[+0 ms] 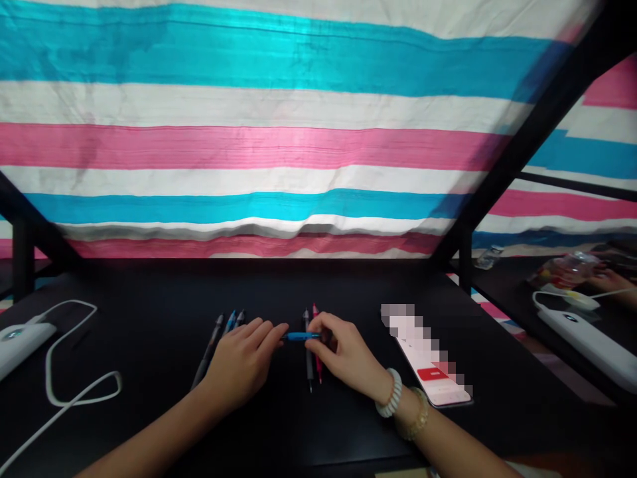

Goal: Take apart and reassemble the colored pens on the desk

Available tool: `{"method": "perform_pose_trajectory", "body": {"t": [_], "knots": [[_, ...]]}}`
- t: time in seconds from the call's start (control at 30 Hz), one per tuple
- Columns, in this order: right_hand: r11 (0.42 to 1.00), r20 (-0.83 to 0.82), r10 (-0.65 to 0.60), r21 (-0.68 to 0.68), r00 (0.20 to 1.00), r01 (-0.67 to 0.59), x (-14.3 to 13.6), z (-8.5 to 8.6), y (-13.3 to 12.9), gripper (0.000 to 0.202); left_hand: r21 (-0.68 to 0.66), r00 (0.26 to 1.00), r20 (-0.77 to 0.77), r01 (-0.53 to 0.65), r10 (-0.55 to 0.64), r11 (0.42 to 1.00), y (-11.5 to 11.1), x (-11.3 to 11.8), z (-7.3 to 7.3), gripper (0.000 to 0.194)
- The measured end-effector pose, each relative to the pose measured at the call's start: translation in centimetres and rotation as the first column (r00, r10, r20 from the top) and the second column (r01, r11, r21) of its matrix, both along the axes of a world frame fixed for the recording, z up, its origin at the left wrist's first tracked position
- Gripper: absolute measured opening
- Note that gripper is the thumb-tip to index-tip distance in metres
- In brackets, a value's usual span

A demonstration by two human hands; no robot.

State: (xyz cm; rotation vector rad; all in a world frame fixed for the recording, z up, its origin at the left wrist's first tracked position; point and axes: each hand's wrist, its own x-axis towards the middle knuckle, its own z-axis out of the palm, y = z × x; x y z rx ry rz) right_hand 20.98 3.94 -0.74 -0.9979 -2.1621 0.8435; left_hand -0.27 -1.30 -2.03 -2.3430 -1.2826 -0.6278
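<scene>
A blue pen (301, 336) is held level above the black table, between my two hands. My left hand (249, 355) has its fingers closed around the pen's left end. At the other end, the thumb and fingertips of my right hand (346, 345) pinch it. Under and beside my left hand lie a dark pen (205, 358), a second blue pen (229, 322) and another dark-tipped pen (241, 317), partly covered. A grey pen (309, 368) and a pink pen (317, 365) lie side by side below the held pen, near my right fingers.
Right of my right arm lies a phone (438, 382) with a lit screen. A white device (24, 345) with a looping cable (48, 372) is at the left. On a neighbouring table are another white device (587, 345) and another person's hand (614, 282). Striped sheeting (279, 146) hangs behind.
</scene>
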Motion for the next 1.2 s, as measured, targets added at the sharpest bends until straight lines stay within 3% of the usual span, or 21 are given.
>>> {"method": "perform_pose_trajectory", "body": {"t": [0.1, 0.2, 0.33, 0.47, 0.6, 0.7, 0.8, 0.9, 0.97, 1.03, 1.13, 1.2], "knots": [[0.999, -0.039, 0.012, -0.053, 0.999, -0.014, 0.0, -0.09, 0.25, 0.012, 0.013, 1.0, 0.019, -0.002, 0.001, 1.0, -0.02, 0.0, 0.02, 0.025], [0.999, -0.028, 0.015, -0.044, 0.999, -0.016, 0.02, -0.17, 0.47, 0.033, 0.014, 1.0, 0.023, 0.001, -0.001, 1.0, -0.1, -0.02, -0.05, 0.025], [0.994, -0.093, -0.016, -0.105, 0.996, 0.006, -0.01, -0.16, 0.61, 0.008, -0.01, 0.998, 0.047, -0.028, 0.028, 1.0, -0.15, -0.03, -0.06, 0.024], [0.996, -0.076, 0.01, -0.088, 0.997, -0.017, -0.04, -0.15, 0.58, 0.026, -0.027, 0.997, 0.075, -0.028, 0.03, 0.999, -0.14, 0.11, 0.11, 0.024], [0.989, -0.113, -0.021, -0.146, 0.993, 0.004, 0.0, -0.29, 0.49, 0.005, -0.033, 0.995, 0.096, -0.026, 0.029, 0.999, -0.17, 0.22, 0.27, 0.02], [0.981, -0.135, 0.0, -0.191, 0.991, -0.026, -0.01, -0.23, 0.48, 0.007, -0.039, 0.993, 0.114, -0.023, 0.027, 0.999, -0.19, 0.21, 0.31, 0.018], [0.978, -0.112, 0.033, -0.203, 0.993, -0.055, -0.05, -0.17, 0.56, 0.022, -0.053, 0.993, 0.115, -0.012, 0.018, 0.999, -0.19, 0.24, 0.27, 0.017], [0.973, -0.179, 0.001, -0.226, 0.984, -0.042, -0.04, -0.3, 0.64, 0.007, -0.068, 0.993, 0.116, -0.01, 0.018, 0.998, -0.17, 0.27, 0.21, 0.015], [0.957, -0.24, 0.006, -0.28, 0.971, -0.075, 0.01, -0.41, 0.65, 0.016, -0.083, 0.993, 0.115, -0.011, 0.02, 0.996, -0.16, 0.26, 0.19, 0.014], [0.934, -0.244, 0.036, -0.338, 0.969, -0.12, 0.04, -0.48, 0.64, 0.01, -0.094, 0.993, 0.116, -0.008, 0.019, 0.996, -0.18, 0.22, 0.16, 0.014], [0.921, -0.189, 0.066, -0.367, 0.98, -0.132, 0.02, -0.52, 0.63, 0.028, -0.087, 0.993, 0.117, -0.004, 0.014, 0.996, -0.23, 0.14, 0.14, 0.014], [0.931, -0.187, 0.045, -0.347, 0.981, -0.109, -0.02, -0.53, 0.64, 0.02, -0.081, 0.993, 0.114, 0.001, 0.009, 0.997, -0.26, 0.11, 0.13, 0.015]]}}
